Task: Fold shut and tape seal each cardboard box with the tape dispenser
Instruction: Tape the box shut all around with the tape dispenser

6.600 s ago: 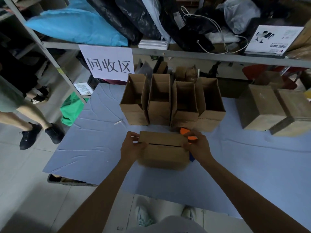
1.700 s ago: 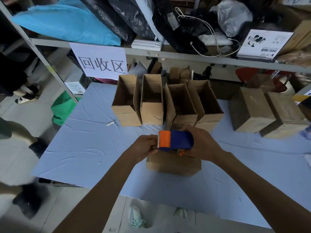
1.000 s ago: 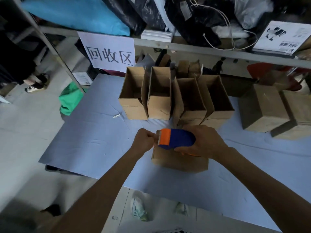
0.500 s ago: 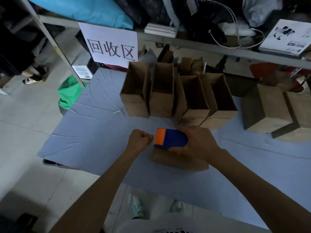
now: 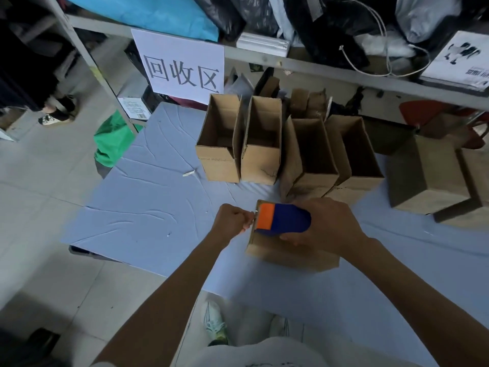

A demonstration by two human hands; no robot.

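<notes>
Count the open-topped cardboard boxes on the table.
4, in a row at the back of the table: leftmost box, second box, third box, rightmost box. More may hide behind them.

Pale grey tiles cover the floor. The counter wears a creased pale blue cloth. Behind it runs a grey metal shelf, piled with black bags and a bright blue bundle. A white sign with black characters hangs from the shelf edge. A green bag slumps on the floor beside the shelf post.
</notes>
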